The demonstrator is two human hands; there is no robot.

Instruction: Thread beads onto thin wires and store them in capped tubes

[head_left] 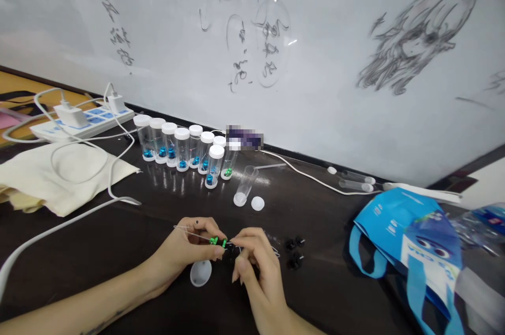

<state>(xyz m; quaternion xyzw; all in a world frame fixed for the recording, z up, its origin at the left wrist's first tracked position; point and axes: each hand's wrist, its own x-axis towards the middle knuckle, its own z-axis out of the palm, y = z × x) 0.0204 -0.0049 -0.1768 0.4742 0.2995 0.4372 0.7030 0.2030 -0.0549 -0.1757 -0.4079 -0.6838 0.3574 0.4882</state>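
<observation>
My left hand (pixel 195 243) pinches a small shiny green and black piece (pixel 215 241) between thumb and fingertips. A thin pale wire or string (pixel 185 229) runs out from it to the left. My right hand (pixel 258 266) meets it from the other side, fingers closed on a small black part (pixel 232 252) that touches the green piece. Its exact shape is hidden by the fingers. Thin pale loops (pixel 275 252) stick out beyond the right fingers. Below my left hand lies a round translucent disc (pixel 201 273). Several small black pieces (pixel 295 259) lie right of my right hand.
Capped clear tubes (pixel 182 150) with blue parts stand at the back, beside one with green (pixel 229 164). An uncapped tube (pixel 246 186) lies near a white cap (pixel 258 203). A blue bag (pixel 410 235) is right; a power strip (pixel 84 122), cables and cream cloth (pixel 67 172) are left.
</observation>
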